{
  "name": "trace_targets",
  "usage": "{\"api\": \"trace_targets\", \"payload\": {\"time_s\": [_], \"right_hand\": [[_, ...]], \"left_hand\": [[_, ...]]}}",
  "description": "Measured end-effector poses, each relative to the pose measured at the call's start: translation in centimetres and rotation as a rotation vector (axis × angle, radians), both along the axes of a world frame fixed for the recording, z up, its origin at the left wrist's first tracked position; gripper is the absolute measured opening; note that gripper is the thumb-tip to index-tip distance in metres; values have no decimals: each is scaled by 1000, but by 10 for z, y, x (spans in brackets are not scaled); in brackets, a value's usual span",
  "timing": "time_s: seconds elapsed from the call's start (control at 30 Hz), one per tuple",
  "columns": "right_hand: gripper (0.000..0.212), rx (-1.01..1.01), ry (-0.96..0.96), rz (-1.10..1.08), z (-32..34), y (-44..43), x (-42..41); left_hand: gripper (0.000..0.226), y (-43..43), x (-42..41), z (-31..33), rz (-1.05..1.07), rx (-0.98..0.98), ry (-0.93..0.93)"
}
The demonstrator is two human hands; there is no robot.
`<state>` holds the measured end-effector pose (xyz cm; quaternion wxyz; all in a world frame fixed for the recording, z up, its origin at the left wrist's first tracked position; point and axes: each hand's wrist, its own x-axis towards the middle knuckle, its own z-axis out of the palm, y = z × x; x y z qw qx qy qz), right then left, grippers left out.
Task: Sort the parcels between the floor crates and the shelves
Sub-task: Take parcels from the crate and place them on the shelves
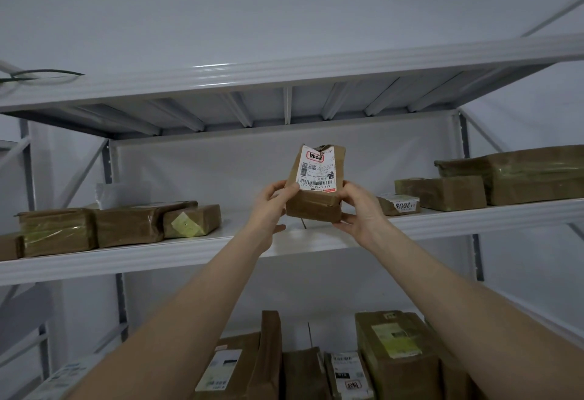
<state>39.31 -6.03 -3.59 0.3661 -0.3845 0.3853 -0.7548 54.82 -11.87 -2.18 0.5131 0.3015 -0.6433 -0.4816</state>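
Two grips: left hand [270, 207], right hand [363, 210] clasping parcel [316, 197] by lower sides, fingers [345, 219] curling round it; probably handling light, crushable.

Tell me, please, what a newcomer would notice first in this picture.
First, the small brown parcel with a white barcode label, held upright at the centre by the left hand and the right hand. Next, the white middle shelf behind it, with flat brown parcels lying at its left and right ends. Below, more parcels stand upright.
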Motion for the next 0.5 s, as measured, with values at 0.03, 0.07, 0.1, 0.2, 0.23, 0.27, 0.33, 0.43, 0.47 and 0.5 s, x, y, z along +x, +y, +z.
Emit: {"api": "trace_targets", "payload": {"time_s": [0.03, 0.07, 0.1, 0.2, 0.23, 0.27, 0.33, 0.43, 0.47, 0.5], "right_hand": [[42, -5, -10, 6, -2, -1, 1], [44, -8, -14, 21, -4, -1, 3], [46, -10, -3, 39, -6, -2, 4], [62, 9, 133, 62, -12, -3, 7], [75, 26, 193, 33, -13, -3, 7], [89, 40, 247, -24, -13, -3, 4], [101, 25, 315, -181, -8, -3, -5], [92, 15, 354, -272, 1, 3, -19], [87, 38, 356, -230, 3, 5, -21], [82, 66, 342, -178, 2, 7, -21]], "left_hand": [[50, 2, -1, 0, -7, 22, -2], [52, 3, -3, 0, -17, 45, 3], [52, 4, -5, 0, -25, 69, 21], [47, 6, -10, 3, -4, 121, 98], [45, 6, -9, 6, 16, 127, 115], [44, 5, -7, 10, 35, 124, 122], [46, 1, 1, 18, 73, 78, 87], [49, -1, 13, 29, 104, 14, -19], [51, -1, 16, 31, 113, 3, -34], [53, -1, 17, 32, 126, -9, -35]]}}
